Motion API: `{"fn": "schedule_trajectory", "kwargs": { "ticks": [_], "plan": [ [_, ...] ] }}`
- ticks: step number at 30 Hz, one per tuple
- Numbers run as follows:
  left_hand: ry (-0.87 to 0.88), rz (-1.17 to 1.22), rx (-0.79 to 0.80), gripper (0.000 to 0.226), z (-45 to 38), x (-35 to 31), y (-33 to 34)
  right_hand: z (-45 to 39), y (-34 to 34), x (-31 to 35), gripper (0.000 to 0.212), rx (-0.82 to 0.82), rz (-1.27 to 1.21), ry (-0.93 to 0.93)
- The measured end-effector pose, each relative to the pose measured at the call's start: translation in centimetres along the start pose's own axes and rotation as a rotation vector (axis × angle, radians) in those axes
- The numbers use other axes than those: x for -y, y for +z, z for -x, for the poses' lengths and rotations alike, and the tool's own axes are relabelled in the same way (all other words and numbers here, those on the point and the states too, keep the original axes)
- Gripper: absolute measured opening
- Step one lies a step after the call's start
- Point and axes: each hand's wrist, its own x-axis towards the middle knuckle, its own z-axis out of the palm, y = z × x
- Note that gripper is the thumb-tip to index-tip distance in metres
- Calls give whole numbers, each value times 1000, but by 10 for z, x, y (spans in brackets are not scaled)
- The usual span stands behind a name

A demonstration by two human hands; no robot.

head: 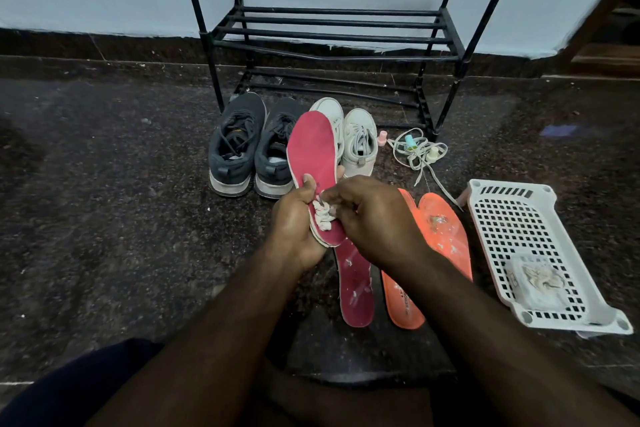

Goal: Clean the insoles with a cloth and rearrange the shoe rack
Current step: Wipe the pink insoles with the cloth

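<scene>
My left hand (294,222) grips a dark pink insole (313,152) by its heel end and holds it upright, toe pointing away. My right hand (370,215) pinches a crumpled white cloth (323,215) against the lower part of that insole. A second dark pink insole (356,284) lies flat on the floor beneath my hands, speckled with white bits. Two orange insoles (446,232) lie beside it on the right, one with dirt on it. The black metal shoe rack (332,35) stands against the wall with nothing on its visible shelves.
A pair of dark grey sneakers (239,146) and a pair of white sneakers (356,139) stand on the dark speckled floor before the rack. Loose laces (415,152) and small bottles lie to the right. A white perforated plastic tray (519,239) holds a small packet.
</scene>
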Motion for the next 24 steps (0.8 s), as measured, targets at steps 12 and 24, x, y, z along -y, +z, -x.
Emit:
{"fn": "schedule_trajectory", "kwargs": {
  "ticks": [12,24],
  "plan": [
    [33,-45,-81,54,-5,-2,-2,1,1,18,27,306,189,-53],
    [66,-47,-29,54,0,-3,-1,2,-7,10,19,368,98,163]
  ]
}}
